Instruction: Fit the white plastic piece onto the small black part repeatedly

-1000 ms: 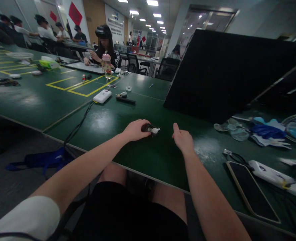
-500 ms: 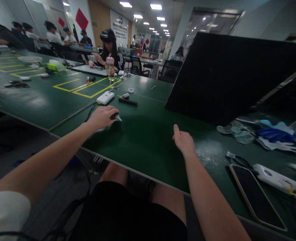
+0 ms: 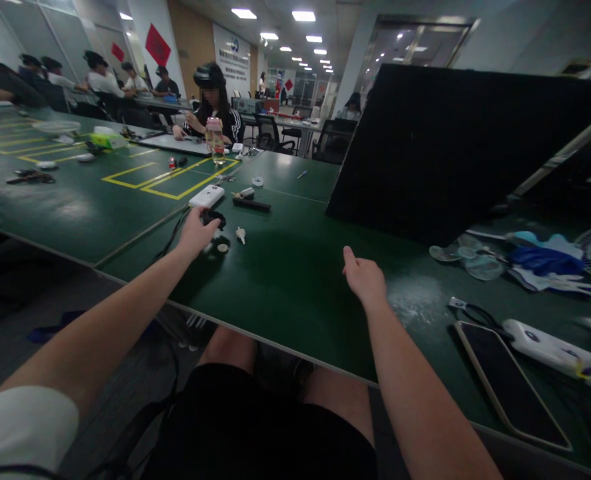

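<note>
My left hand (image 3: 197,233) reaches out over the green table, thumb and fingers closed round a small black curved part (image 3: 215,219) whose kind I cannot make out. Just right of that hand lies a small white part with a narrow tip (image 3: 240,235). Nearer to me is a little pale disc (image 3: 222,248), flat on the tabletop. My right hand (image 3: 366,279) rests farther right, its fingers curled in and its thumb pointing up and away; nothing shows in it.
Beyond my left hand are a white power strip (image 3: 207,196), a black bar (image 3: 251,205) and a white ring (image 3: 258,181). A big black panel (image 3: 425,153) leans at the right, near gloves (image 3: 548,267) and a phone (image 3: 513,387). A person (image 3: 213,107) sits across the table.
My left hand has drawn back to the left and away from me with the black part. The white tipped part and the pale disc now lie uncovered. My right hand has stayed put.
</note>
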{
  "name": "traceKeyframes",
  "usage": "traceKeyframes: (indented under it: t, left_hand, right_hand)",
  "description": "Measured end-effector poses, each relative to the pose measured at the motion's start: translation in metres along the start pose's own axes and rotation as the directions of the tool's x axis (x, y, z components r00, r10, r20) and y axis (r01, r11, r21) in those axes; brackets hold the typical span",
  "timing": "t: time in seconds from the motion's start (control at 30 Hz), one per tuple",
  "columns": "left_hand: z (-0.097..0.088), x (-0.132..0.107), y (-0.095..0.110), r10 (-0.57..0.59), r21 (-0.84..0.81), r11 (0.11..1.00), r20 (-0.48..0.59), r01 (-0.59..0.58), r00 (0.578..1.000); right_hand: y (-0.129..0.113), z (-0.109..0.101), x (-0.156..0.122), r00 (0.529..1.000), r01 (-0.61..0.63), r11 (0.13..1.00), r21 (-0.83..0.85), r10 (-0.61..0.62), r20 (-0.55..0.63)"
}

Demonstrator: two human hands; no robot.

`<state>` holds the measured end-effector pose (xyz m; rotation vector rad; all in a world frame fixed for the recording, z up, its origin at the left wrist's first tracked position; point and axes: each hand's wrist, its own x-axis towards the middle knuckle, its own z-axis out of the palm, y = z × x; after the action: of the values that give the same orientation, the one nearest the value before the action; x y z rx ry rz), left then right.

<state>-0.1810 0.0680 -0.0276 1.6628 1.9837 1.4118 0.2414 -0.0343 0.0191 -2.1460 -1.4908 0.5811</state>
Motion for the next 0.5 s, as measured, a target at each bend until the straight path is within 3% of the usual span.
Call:
traceKeyframes:
  t: [0.13, 0.3, 0.4, 0.5]
  left_hand:
    - [0.029, -0.007, 0.016, -0.067, -0.148, 0.986, 0.045, 0.073, 0.997]
    - [0.065, -0.019, 0.048, 0.070, -0.189, 0.981, 0.153, -0.040, 0.986]
    - [0.088, -0.028, 0.070, 0.175, -0.177, 0.975, 0.252, -0.132, 0.952]
    - [0.105, -0.046, 0.099, 0.254, -0.142, 0.966, 0.383, -0.215, 0.888]
  right_hand:
    - [0.000, 0.000, -0.002, 1.000, 0.011, 0.999, 0.030, -0.011, 0.000]
    - [0.002, -0.001, -0.003, 1.000, 0.006, 0.997, 0.080, -0.005, -0.003]
    - [0.002, -0.004, -0.003, 0.999, 0.002, 0.996, 0.086, 0.001, -0.034]
    - [0.004, -0.007, -0.002, 0.996, 0.022, 0.991, 0.129, -0.011, -0.091]
